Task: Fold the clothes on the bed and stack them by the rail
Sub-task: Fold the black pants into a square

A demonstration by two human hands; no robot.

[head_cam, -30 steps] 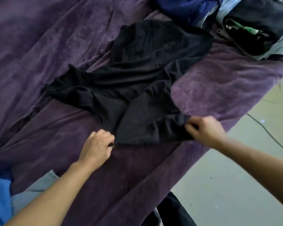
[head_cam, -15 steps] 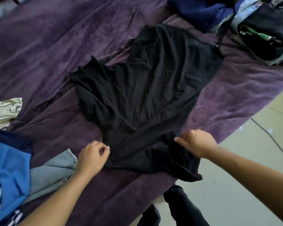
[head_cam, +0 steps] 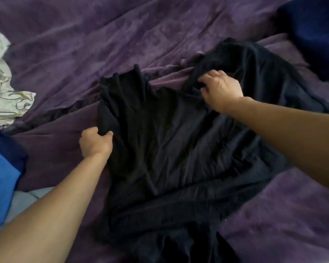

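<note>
shirt: black soft-fabric shirt (head_cam: 179, 149) lies spread but creased on the purple plush bedspread (head_cam: 103, 44); near hem runs out of view.
risk 1: cloth is gathered in a lump at the shirt's far right. Folding over it would likely trap the lump and leave a crooked, bulky fold.
risk 2: bedspread is rucked just beside the shirt's left edge, so the grip there could snag it and drag it along.
risk 3: uneven pull between the two grips would skew the shirt.
left hand (head_cam: 95, 144): at the shirt's left edge, fingers (head_cam: 107, 134) curled round a fold of it.
right hand (head_cam: 221, 90): on the shirt's far right part, fingers clenched on bunched cloth, forearm crossing over the shirt.
neighbours: bright blue garment (head_cam: 0, 171) and cream patterned cloth (head_cam: 4, 95) well left of the shirt.
rail: not in view.
</note>
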